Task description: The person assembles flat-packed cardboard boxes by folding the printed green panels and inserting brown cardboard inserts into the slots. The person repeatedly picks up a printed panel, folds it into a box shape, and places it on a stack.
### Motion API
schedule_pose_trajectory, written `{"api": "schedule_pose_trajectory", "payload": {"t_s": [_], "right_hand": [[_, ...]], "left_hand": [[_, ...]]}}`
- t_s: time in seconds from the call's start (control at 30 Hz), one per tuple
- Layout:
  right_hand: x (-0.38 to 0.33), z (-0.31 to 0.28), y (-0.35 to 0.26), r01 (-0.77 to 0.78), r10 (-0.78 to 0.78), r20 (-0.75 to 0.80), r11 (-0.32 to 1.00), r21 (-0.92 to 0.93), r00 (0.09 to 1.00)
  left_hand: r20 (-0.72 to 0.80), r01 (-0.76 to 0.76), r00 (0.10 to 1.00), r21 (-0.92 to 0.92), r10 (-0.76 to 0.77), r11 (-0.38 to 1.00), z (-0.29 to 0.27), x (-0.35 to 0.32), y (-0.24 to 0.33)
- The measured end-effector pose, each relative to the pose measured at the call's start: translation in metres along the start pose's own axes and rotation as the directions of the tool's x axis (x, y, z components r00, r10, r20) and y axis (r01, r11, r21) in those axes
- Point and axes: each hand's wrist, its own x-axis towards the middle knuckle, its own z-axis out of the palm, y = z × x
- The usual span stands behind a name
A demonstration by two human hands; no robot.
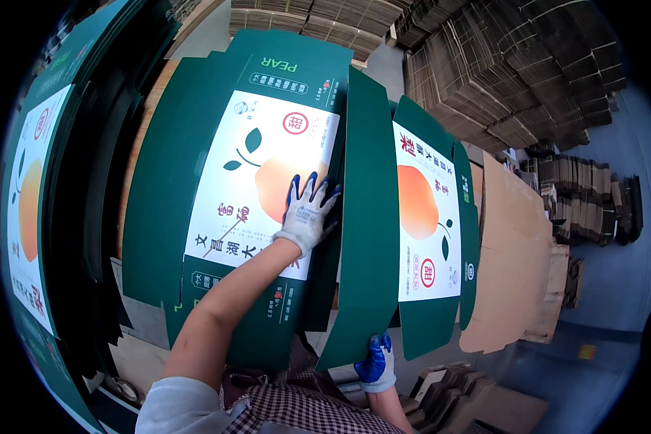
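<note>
The white carton panel (262,181) under the left hand (309,215) points lengthwise away

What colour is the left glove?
The left glove is whitish and blue-tipped; best seen in the head view.

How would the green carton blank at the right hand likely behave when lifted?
The carton blank is probably stiff: its plain panel shows no sag. It may hinge beside the pear print, where it looks creased. Its thin edges suggest lightness for its size.

Bright glare on white panel (262,181), bowed edges
</note>
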Motion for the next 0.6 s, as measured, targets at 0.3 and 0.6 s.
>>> {"api": "schedule_pose_trajectory", "payload": {"t_s": [0.3,0.6], "right_hand": [[0.028,-0.052,0.027,0.144,-0.153,0.019,0.869,-0.473,0.988],[0.042,-0.052,0.023,0.478,-0.301,0.437,0.077,-0.875,0.848]], "left_hand": [[-0.047,0.134,0.990,0.018,-0.133,0.991,0.015,0.018,0.007],[-0.088,0.176,0.980,-0.017,-0.176,0.984,0.017,0.017,-0.006]]}}
